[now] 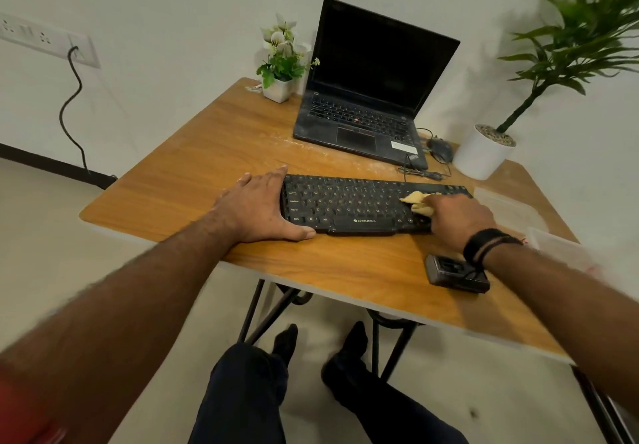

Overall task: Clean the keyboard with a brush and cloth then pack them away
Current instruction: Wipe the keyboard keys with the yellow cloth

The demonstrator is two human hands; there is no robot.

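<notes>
The left hand lies flat, fingers straight, bracing the Zebronics keyboard's left end on the bench. Toward its right end, the right hand bunches the yellow cloth against the keys. Wiping looks underway; next comes sweeping leftward, pressing evenly.

Plain white wall across top of frame, socket strip w/ black cable upper left, beige floor at left & bottom, wooden table on black metal legs at centre
</notes>
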